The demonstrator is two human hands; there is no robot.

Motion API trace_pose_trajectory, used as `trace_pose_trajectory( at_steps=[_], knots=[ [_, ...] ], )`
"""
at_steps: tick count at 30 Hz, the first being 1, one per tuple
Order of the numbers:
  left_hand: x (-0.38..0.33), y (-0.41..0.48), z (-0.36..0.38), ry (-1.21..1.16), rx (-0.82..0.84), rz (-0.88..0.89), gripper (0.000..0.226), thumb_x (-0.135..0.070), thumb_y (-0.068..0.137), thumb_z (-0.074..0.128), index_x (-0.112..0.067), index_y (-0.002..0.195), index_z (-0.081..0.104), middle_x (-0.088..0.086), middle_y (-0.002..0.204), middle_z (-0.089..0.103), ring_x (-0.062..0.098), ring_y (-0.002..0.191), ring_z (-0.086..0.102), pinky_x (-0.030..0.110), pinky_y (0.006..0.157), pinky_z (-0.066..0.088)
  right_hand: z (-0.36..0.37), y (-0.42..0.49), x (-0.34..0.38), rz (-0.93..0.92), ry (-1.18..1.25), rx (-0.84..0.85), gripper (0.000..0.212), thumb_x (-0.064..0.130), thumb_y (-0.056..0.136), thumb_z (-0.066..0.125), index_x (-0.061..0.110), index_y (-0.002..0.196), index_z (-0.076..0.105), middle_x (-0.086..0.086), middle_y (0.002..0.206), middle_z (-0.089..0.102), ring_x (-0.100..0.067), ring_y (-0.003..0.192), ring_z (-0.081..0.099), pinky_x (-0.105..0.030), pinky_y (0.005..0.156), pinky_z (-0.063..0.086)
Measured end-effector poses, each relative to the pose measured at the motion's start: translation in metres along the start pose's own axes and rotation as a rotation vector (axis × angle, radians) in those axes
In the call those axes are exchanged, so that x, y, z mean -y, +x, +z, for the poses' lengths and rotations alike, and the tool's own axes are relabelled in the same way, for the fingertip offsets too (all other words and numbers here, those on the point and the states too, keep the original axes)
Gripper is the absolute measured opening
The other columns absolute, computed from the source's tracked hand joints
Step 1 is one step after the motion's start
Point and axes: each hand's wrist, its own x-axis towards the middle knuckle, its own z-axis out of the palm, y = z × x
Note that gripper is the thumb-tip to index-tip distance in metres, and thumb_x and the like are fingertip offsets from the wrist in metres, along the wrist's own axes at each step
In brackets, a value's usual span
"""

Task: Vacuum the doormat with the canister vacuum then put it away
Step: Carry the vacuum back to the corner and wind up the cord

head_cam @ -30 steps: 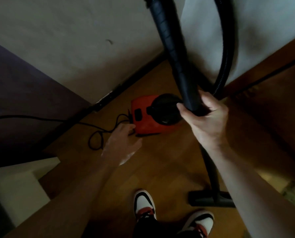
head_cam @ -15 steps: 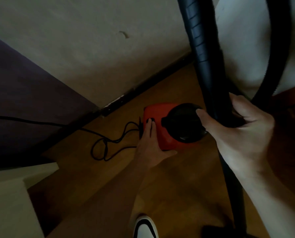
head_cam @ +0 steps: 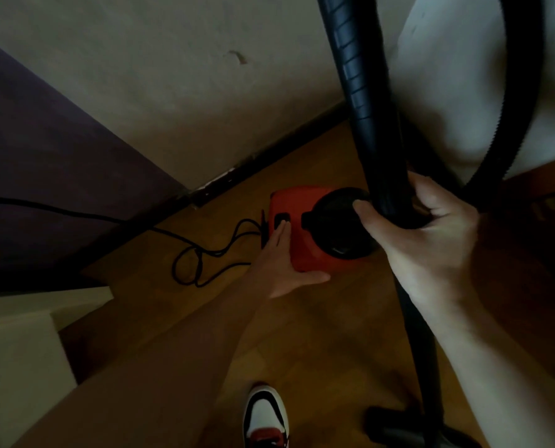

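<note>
Dim wood floor point(head_cam: 302, 334): left hand point(head_cam: 281, 270) lies flat on the red canister point(head_cam: 297, 244), fingers at its switch point(head_cam: 282, 219); right hand point(head_cam: 431, 240) grips the wand point(head_cam: 382, 150), keeping it upright.

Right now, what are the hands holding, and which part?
The right hand has its grip around the black vacuum tube partway up, below its ribbed section. The left hand holds nothing: its straight fingers rest on the red canister.

Bare floor point(head_cam: 350, 318) fronts the red canister point(head_cam: 302, 250); cord loops point(head_cam: 201, 263) crowd its left, wand point(head_cam: 382, 156) its right.
</note>
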Motion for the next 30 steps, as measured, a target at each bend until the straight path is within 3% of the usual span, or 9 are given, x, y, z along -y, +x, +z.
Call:
trace_pose_trajectory(
  at_steps=[6,11,15,18,21,25,29,30],
  knots=[
    [-0.004,-0.04,-0.005,-0.256,-0.1,0.016,0.127,-0.063,0.063,0.083,-0.031,0.158,0.005,-0.009,0.163,0.014,0.012,0.148,0.022,0.043,0.121,0.026,0.001,-0.005,0.006,0.144,0.054,0.106,0.028,0.014,0.079,0.085,0.027,0.1,0.073,0.002,0.082,0.073,-0.021,0.075,0.074,-0.049,0.067,0.064],
    [-0.007,-0.084,-0.008,-0.376,-0.142,0.045,0.113,-0.062,0.066,0.082,-0.038,0.156,0.016,-0.012,0.161,0.023,0.009,0.145,0.027,0.044,0.118,0.032,0.002,-0.014,0.027,0.147,0.091,0.094,0.032,0.013,0.077,0.083,0.023,0.105,0.074,0.0,0.083,0.073,-0.024,0.077,0.074,-0.049,0.069,0.064],
    [-0.024,-0.13,-0.014,-0.478,-0.197,0.016,0.102,-0.066,0.066,0.079,-0.044,0.149,0.026,-0.016,0.155,0.033,0.004,0.141,0.034,0.043,0.115,0.037,0.003,-0.025,0.058,0.148,0.104,0.151,0.034,0.002,0.079,0.083,0.028,0.1,0.073,0.0,0.082,0.071,-0.028,0.077,0.071,-0.052,0.066,0.062],
    [-0.041,-0.167,-0.025,-0.561,-0.309,0.019,0.072,-0.045,0.084,0.074,-0.036,0.146,0.037,-0.013,0.145,0.045,0.005,0.132,0.045,0.031,0.105,0.044,0.003,-0.033,0.078,0.125,0.103,0.154,0.031,0.006,0.081,0.082,0.03,0.097,0.072,0.011,0.078,0.068,-0.018,0.077,0.069,-0.04,0.068,0.061],
    [-0.05,-0.198,-0.041,-0.7,-0.454,0.023,0.045,-0.026,0.092,0.067,-0.024,0.135,0.052,-0.009,0.128,0.058,0.007,0.119,0.057,0.015,0.085,0.048,0.006,-0.041,0.1,0.105,0.099,0.177,0.028,0.002,0.083,0.08,0.026,0.093,0.07,0.016,0.076,0.065,-0.01,0.072,0.065,-0.024,0.067,0.054],
    [-0.045,-0.23,-0.071,-0.798,-0.573,0.051,0.032,-0.023,0.093,0.066,-0.021,0.124,0.059,-0.006,0.118,0.063,0.006,0.108,0.062,0.017,0.08,0.048,0.022,-0.045,0.131,0.116,0.131,0.21,0.024,0.0,0.083,0.078,0.021,0.091,0.069,0.009,0.075,0.061,-0.01,0.071,0.062,-0.022,0.066,0.054],
    [-0.032,-0.259,-0.105,-0.821,-0.651,0.087,0.031,-0.026,0.092,0.068,-0.019,0.12,0.061,-0.005,0.114,0.065,0.002,0.102,0.065,0.017,0.079,0.051,0.039,-0.043,0.159,0.096,0.097,0.2,0.022,0.004,0.085,0.078,0.02,0.098,0.07,-0.015,0.082,0.066,-0.032,0.075,0.067,-0.043,0.066,0.062],
    [-0.027,-0.266,-0.111,-0.814,-0.665,0.091,0.026,-0.023,0.093,0.067,-0.02,0.118,0.061,-0.006,0.112,0.066,0.0,0.099,0.065,0.015,0.076,0.052,0.043,-0.041,0.165,0.091,0.094,0.192,0.023,0.004,0.085,0.078,0.021,0.098,0.07,-0.019,0.082,0.065,-0.035,0.074,0.067,-0.043,0.066,0.062]
  ],
)
